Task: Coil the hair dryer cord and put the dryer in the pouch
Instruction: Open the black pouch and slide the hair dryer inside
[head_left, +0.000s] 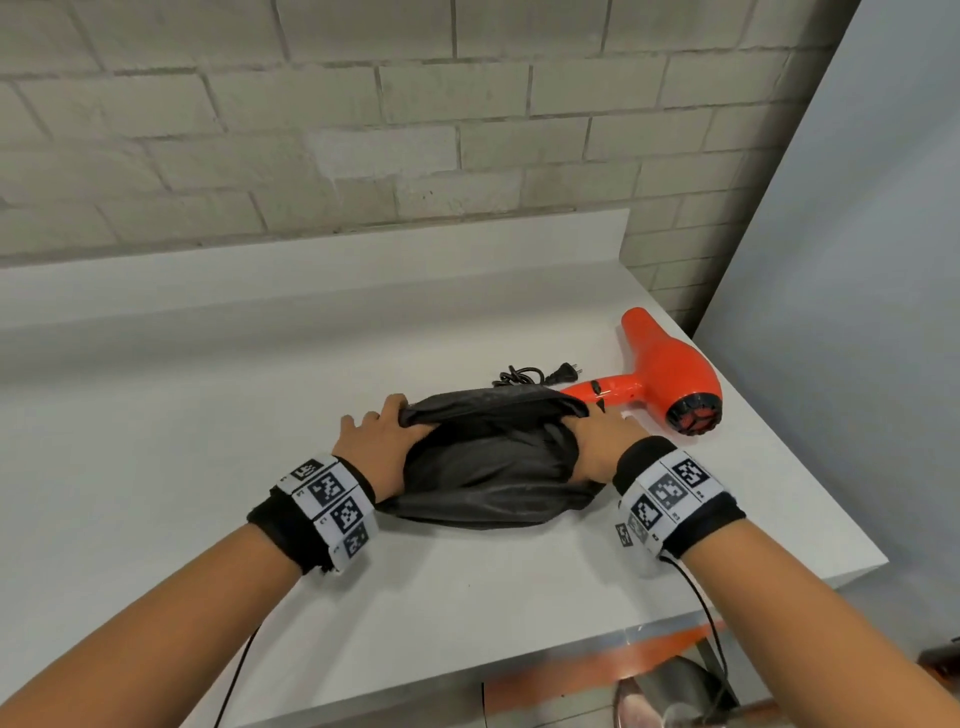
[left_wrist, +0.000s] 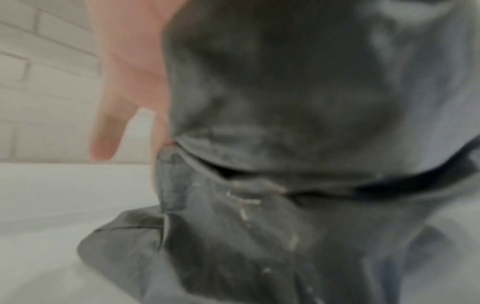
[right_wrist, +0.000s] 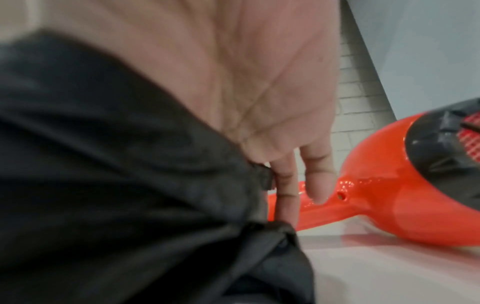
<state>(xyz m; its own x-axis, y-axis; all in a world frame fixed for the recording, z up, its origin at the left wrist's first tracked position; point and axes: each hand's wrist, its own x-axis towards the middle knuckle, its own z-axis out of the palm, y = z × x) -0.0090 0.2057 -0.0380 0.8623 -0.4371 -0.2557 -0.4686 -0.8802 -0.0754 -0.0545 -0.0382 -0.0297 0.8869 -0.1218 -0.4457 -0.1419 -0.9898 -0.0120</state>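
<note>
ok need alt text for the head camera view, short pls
Both hands, left hand and right hand, grip the ends of a black pouch on a white counter. Beyond it lie an orange hair dryer and its coiled black cord, outside the pouch.

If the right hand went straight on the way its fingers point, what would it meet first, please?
Most likely the dryer: the right hand, holding the pouch, points at its orange handle, fingertips close by, though depth is unclear.

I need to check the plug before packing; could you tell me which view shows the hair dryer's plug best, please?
The head view: the plug lies behind the black pouch, prongs visible. Neither wrist view shows it; the right shows only the orange dryer.
</note>
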